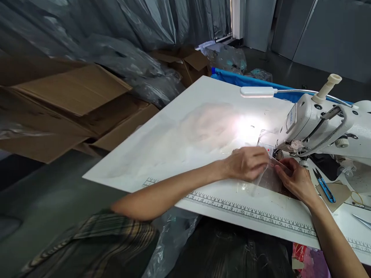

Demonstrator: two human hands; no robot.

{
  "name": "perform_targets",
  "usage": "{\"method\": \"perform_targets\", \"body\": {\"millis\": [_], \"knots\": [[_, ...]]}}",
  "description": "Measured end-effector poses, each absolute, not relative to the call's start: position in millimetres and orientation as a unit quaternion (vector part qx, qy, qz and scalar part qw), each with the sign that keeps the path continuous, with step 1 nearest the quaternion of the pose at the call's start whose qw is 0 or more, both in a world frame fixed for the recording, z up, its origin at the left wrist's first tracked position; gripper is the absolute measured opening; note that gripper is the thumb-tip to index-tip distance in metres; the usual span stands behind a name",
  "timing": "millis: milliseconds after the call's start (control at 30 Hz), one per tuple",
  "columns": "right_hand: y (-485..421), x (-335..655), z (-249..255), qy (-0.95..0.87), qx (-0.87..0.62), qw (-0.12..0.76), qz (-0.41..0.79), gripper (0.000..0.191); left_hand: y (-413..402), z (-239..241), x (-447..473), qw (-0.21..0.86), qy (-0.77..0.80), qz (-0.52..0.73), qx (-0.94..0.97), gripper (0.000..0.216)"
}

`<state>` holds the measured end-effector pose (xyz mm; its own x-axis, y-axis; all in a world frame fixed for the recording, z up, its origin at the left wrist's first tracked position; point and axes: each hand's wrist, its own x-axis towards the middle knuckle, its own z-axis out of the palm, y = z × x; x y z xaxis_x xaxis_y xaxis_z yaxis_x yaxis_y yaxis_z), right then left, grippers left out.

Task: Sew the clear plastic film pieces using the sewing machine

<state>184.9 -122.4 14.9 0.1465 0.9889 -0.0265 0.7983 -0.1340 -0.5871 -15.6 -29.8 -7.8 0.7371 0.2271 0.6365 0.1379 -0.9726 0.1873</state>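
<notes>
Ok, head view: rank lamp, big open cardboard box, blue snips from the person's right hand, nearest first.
1. Blue snips: just right of the right hand.
2. Lamp: farther back, above the table.
3. Cardboard box: far left, past the table's edge.

Gray sheeting (pixel 162 19) drapes the rear of a workroom, where an open cardboard box (pixel 75 88) sits at left and a second carton (pixel 198 61) stands near clear plastic bags (pixel 228 58). Gray panels (pixel 333 42) and a white post (pixel 237 17) rise beyond the dark gray floor (pixel 261 63). A slim white lamp (pixel 257 91) on a flexible metal neck casts a bright glow on the white surface (pixel 162 139), its far edge bordered by blue fabric (pixel 249 79).
</notes>
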Motion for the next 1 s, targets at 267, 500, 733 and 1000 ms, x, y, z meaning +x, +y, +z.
{"method": "perform_targets", "body": {"millis": [267,500,733,1000], "knots": [[-125,191,5,-0.636,-0.698,0.264,0.193,0.030,-25,-15,-24,0.067,0.083,0.210,0.972,0.046],[-129,182,1,-0.680,-0.665,0.283,0.120,0.028,-24,-18,-25,0.018,0.135,0.297,0.945,0.037],[-132,172,-4,-0.743,-0.621,0.246,0.048,0.030,-38,-15,-7,-0.068,0.085,0.357,0.928,0.014],[-125,201,12,-0.658,-0.662,0.229,0.275,0.040,-34,-19,-15,-0.027,0.092,0.271,0.958,0.022]]}}
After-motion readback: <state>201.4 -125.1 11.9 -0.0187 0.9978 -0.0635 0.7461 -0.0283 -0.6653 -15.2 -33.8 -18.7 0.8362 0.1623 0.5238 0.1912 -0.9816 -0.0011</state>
